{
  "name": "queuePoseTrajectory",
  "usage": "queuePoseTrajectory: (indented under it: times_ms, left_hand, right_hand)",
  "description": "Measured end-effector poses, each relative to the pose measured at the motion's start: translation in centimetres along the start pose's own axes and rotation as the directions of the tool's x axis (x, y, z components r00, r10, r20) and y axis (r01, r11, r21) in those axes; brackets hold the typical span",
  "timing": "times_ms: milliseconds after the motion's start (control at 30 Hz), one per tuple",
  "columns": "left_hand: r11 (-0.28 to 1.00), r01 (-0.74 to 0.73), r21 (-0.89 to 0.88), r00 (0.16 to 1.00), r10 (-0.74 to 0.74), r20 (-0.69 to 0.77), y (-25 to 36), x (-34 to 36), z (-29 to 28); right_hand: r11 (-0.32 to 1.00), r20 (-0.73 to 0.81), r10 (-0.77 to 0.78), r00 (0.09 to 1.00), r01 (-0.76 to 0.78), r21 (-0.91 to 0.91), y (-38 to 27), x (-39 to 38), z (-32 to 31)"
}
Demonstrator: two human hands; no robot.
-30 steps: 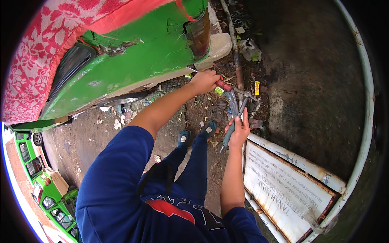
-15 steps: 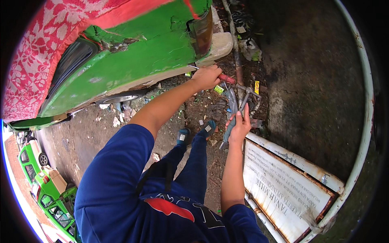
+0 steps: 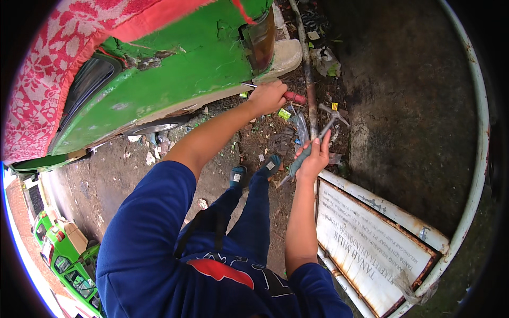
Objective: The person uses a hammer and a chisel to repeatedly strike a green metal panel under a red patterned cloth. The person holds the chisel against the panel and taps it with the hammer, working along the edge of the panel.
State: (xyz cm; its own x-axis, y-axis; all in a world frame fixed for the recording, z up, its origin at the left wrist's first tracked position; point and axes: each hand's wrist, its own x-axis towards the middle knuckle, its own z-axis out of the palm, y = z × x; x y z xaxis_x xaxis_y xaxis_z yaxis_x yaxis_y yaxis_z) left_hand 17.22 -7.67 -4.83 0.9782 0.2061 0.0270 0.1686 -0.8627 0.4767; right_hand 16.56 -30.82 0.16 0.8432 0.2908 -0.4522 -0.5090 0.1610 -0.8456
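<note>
Fingers of my right hand [image 3: 313,160] wrap fully round, above littered brown ground [image 3: 250,147], the green-gripped grey metal hammer [image 3: 327,127], which I judge stiff, head-heavy, best held low, while my left hand [image 3: 268,98] clasps the hard-looking, red-handled metal-shafted tool [image 3: 295,97] beside the green car [image 3: 196,69].
</note>
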Motion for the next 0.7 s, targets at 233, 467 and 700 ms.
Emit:
queuePoseTrajectory:
  times_ms: [233,467,700]
  left_hand:
    - [0.996,0.073,-0.055,0.997,-0.075,-0.018,0.0,0.5,-1.2]
    - [0.984,0.168,-0.051,0.985,-0.169,-0.02,-2.0,-1.0,-0.4]
    - [0.99,0.114,-0.078,0.992,-0.109,0.063,-4.8,-4.7,-1.7]
  right_hand:
    - [0.977,-0.078,-0.052,0.996,0.067,0.205,0.4,-0.8,1.5]
    - [0.999,0.124,0.027,0.992,-0.03,0.02,-0.3,0.7,1.8]
    - [0.967,0.112,-0.054,0.992,0.024,0.253,-1.3,-0.4,2.0]
